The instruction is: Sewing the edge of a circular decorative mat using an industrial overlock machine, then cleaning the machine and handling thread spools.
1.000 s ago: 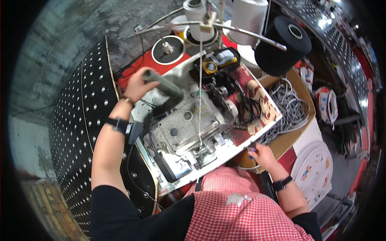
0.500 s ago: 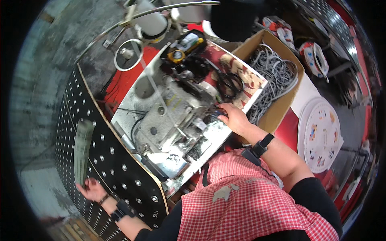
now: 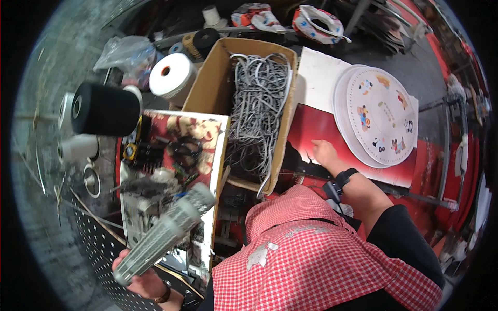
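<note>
My left hand is wrapped round the lower end of a long, translucent grey-green roll. The roll tilts up to the right in front of the sewing machine and hides part of it. To the right, my right hand is over the red tabletop, its index finger stretched out and nothing seen in it. Whether it touches the surface I cannot tell. Just beyond that hand lie round white panels printed with cartoon animals, one on top of another.
Between my hands stands an open cardboard box full of tangled grey cord. Black scissors lie behind the machine. A black thread cone and a white one stand at the far left. A studded black panel edges the left side.
The view has swung right. My right hand has left the sewing machine for the red tabletop. My left hand has brought the roll from beside the studded panel to in front of the machine.
</note>
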`<state>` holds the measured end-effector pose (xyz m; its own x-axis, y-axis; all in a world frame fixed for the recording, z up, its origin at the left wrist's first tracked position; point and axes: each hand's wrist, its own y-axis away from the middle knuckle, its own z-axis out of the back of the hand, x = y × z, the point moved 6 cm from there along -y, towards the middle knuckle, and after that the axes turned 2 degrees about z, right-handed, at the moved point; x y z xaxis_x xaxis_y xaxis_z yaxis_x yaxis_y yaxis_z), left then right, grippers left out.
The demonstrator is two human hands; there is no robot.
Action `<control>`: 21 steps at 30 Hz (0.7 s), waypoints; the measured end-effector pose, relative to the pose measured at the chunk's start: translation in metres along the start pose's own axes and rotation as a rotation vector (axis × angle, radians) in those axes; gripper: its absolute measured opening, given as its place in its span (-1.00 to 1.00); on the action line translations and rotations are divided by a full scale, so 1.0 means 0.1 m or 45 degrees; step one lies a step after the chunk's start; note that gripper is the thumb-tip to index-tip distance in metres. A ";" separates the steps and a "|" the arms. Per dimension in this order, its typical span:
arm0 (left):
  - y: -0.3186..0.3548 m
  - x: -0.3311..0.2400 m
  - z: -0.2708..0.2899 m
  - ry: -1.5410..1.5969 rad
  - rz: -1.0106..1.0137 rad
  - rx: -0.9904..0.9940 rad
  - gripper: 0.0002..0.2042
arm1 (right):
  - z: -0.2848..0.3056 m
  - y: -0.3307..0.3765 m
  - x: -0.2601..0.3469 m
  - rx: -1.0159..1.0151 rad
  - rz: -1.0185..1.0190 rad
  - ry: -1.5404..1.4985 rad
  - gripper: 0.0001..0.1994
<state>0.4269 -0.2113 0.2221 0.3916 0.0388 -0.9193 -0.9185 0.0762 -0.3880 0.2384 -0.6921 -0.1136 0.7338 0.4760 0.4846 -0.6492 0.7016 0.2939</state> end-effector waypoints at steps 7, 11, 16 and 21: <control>-0.23 0.51 -1.65 -0.214 0.195 0.526 -0.61 | 0.62 0.41 -2.80 -0.005 -0.416 0.314 -0.69; -0.60 0.67 -2.13 -0.512 -0.037 0.565 -0.67 | 0.78 1.14 -3.18 -0.023 -0.659 0.143 -0.65; -1.07 1.01 -2.52 -0.686 -0.138 0.505 -0.70 | 0.33 2.52 -3.67 -0.103 -1.019 -0.306 -0.79; -1.20 1.37 -2.50 -0.864 -0.235 0.401 -0.70 | -0.17 3.08 -2.76 -0.054 -1.456 -0.999 -0.87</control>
<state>0.5767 -0.4638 0.1268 0.5780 0.5931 -0.5605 -0.8160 0.4166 -0.4007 -0.1610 -0.5982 -0.1710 0.5358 -0.7774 0.3296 0.2466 0.5173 0.8195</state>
